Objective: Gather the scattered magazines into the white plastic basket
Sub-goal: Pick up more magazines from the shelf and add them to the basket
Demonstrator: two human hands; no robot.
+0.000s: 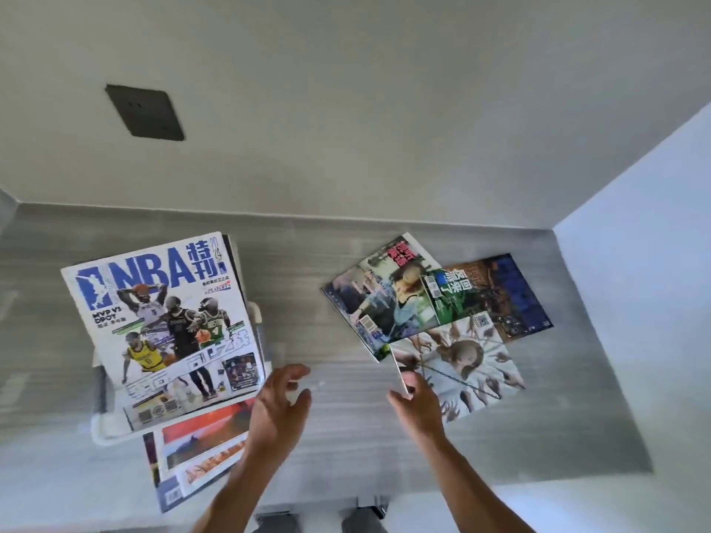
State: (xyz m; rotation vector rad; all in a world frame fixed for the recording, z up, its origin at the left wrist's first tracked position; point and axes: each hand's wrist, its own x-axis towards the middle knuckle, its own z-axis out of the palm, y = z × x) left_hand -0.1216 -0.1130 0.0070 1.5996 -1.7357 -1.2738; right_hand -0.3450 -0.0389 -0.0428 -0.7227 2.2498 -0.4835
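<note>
NBA magazine (165, 321) is lying on top of the pile at left, covering nearly all of the white plastic basket (103, 430); I am seeing only slivers of white rim at its lower left and right edges, so I am judging that pile as already gathered. An orange-covered magazine (200, 452) is poking out underneath toward me; whether it sits inside the basket I cannot tell. Three magazines are still overlapping loosely on the grey table (384, 448) at right: a green-toned one (381, 298), a dark blue one (508, 294), and a pale one (465, 359) nearest. Right hand (417, 398) is pinching the pale one's near-left corner. Left hand (282, 402) is hovering between the piles, fingers loosely spread, holding nothing. Roughly half remaining, by my reckoning.
</note>
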